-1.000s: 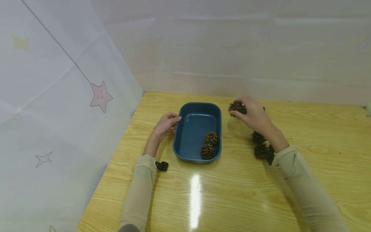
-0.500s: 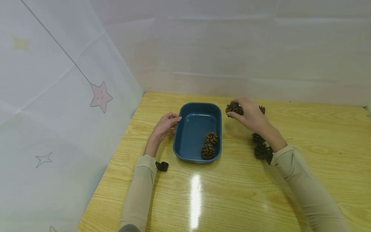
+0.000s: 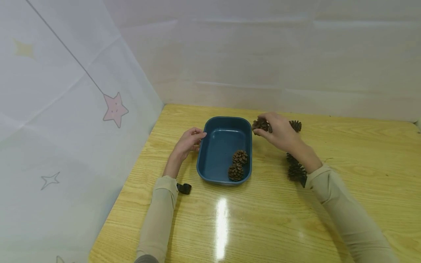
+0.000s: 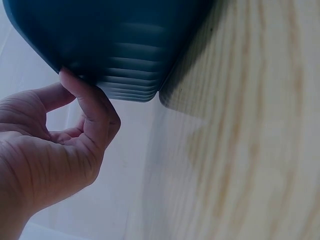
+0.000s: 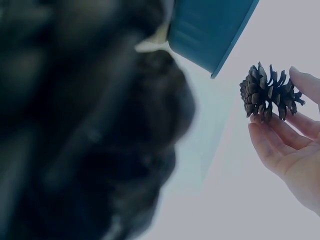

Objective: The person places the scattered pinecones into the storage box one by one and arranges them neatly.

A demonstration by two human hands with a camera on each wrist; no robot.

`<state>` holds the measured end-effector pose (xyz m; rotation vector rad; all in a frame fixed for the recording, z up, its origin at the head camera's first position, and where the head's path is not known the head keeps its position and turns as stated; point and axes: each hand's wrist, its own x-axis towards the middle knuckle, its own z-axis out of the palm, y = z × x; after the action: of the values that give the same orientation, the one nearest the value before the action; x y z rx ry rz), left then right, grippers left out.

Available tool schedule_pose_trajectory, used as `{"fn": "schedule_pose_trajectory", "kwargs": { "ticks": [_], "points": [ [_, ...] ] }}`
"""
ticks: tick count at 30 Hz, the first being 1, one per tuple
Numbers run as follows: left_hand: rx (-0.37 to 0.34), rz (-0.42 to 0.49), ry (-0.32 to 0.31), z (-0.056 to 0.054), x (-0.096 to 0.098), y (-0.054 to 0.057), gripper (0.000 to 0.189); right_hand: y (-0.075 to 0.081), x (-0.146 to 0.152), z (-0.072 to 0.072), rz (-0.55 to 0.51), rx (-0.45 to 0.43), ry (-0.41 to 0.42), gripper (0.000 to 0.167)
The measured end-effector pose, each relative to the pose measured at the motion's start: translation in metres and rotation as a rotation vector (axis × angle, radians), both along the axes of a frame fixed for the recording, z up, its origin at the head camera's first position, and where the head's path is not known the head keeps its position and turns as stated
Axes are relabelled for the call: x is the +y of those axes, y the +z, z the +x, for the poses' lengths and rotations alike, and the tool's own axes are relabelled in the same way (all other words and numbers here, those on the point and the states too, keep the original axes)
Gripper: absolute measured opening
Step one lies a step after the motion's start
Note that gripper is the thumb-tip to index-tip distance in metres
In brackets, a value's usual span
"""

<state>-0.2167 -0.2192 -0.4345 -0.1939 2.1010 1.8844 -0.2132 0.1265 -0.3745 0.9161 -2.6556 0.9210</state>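
Note:
A deep blue rectangular basin (image 3: 219, 148) stands on the wooden table with two pine cones (image 3: 240, 157) in its near right corner. My left hand (image 3: 190, 141) pinches the basin's left rim; in the left wrist view its fingertips meet the rim's edge (image 4: 50, 62). Just right of the basin's far right side, my right hand (image 3: 279, 131) grips a brown pine cone (image 3: 260, 125) between thumb and fingers. That held pine cone (image 5: 267, 92) shows in the right wrist view, scales spread, with the basin's wall (image 5: 210, 30) beyond it.
One dark pine cone (image 3: 295, 126) lies behind my right hand, and others (image 3: 297, 171) sit partly hidden under the right forearm. Blurred cones (image 5: 90, 120) fill the right wrist view's left. A black strap end (image 3: 184, 188) shows by the left wrist. Pale cloth (image 3: 230, 54) hangs behind the table (image 3: 263, 219).
My right hand has moved left with its pine cone, closer to the basin's right rim, uncovering more of the cone behind it. The left hand and basin have stayed put.

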Motion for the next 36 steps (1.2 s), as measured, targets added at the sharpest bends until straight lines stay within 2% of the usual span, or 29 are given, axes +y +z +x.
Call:
{"fn": "schedule_pose_trajectory", "kwargs": {
  "ticks": [16,24,36],
  "points": [
    [-0.001,0.003,-0.001,0.000,0.000,-0.001,0.024,-0.007,-0.013,0.003,0.007,0.037,0.050,0.042],
    [0.004,0.004,-0.001,0.000,0.001,0.000,0.023,-0.007,-0.020,0.005,0.029,-0.004,0.051,0.041],
    [0.015,0.006,0.003,0.000,0.002,-0.002,0.021,-0.012,-0.026,0.007,0.063,-0.010,0.061,0.042]
  ]
}}
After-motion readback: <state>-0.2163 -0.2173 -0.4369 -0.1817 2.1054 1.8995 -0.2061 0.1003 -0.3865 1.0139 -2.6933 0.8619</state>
